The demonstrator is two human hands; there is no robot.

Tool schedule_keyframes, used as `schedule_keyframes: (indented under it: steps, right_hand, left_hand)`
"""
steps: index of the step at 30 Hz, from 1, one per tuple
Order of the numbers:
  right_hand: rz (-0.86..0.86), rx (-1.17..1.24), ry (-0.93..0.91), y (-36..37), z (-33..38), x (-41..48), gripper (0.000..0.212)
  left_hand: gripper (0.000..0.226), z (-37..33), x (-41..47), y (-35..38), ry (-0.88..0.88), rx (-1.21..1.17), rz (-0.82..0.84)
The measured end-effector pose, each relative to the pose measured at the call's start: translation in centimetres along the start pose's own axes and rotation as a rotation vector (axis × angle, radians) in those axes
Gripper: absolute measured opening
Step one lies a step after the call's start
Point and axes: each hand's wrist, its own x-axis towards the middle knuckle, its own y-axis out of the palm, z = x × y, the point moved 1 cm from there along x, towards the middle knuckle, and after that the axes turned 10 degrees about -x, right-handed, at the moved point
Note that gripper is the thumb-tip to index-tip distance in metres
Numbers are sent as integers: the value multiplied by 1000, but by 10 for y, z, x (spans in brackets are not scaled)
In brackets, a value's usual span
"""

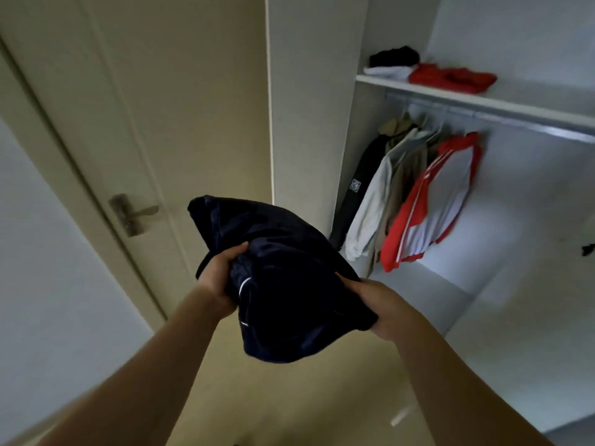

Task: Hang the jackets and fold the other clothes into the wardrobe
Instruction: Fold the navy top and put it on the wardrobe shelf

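Note:
A folded dark navy garment (283,284) with thin white stripes is held up in front of me. My left hand (220,275) grips its left edge and my right hand (383,309) grips its right lower corner. Beyond it stands the open white wardrobe (309,123). On its upper shelf (483,103) lie folded black (394,56), white (386,73) and red clothes (452,78). Below the shelf, several jackets hang on the rail (515,123): a black one (360,185), beige ones (380,194) and a red-and-white one (441,201).
A closed cream door (106,123) with a metal handle (133,214) is at the left. The wardrobe's floor (434,278) lies under the jackets, with free hanging room on the rail to the right. A small dark object (588,249) sits at the right edge.

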Motion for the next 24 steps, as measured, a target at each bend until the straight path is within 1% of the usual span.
schedule_keyframes:
  steps: [3, 6, 10, 12, 14, 16, 19, 21, 24]
  right_hand:
    - [-121, 96, -73, -25, 28, 28, 64]
    - [-258, 157, -139, -47, 64, 57, 64]
    - [-417, 244, -252, -79, 121, 87, 49]
    - [-489, 294, -318, -97, 150, 96, 44]
    - [-536, 328, -387, -119, 178, 102, 45]
    - [-581, 336, -439, -143, 207, 105, 50]
    - [-661, 308, -502, -183, 244, 108, 59]
    - [-690, 308, -548, -214, 265, 112, 61]
    - [-759, 299, -563, -265, 289, 123, 53]
  left_hand:
    - [51, -30, 51, 51, 18, 64, 114]
    - [33, -63, 99, 104, 17, 139, 241]
    - [22, -111, 158, 180, 26, 221, 402]
    - [20, -133, 182, 223, 16, 268, 495]
    - [20, -152, 204, 266, 12, 321, 577]
    - [23, -167, 224, 311, 29, 366, 650]
    - [35, -183, 251, 380, 70, 430, 740]
    - [39, -187, 269, 425, 70, 478, 793]
    - [42, -185, 299, 488, 61, 514, 865]
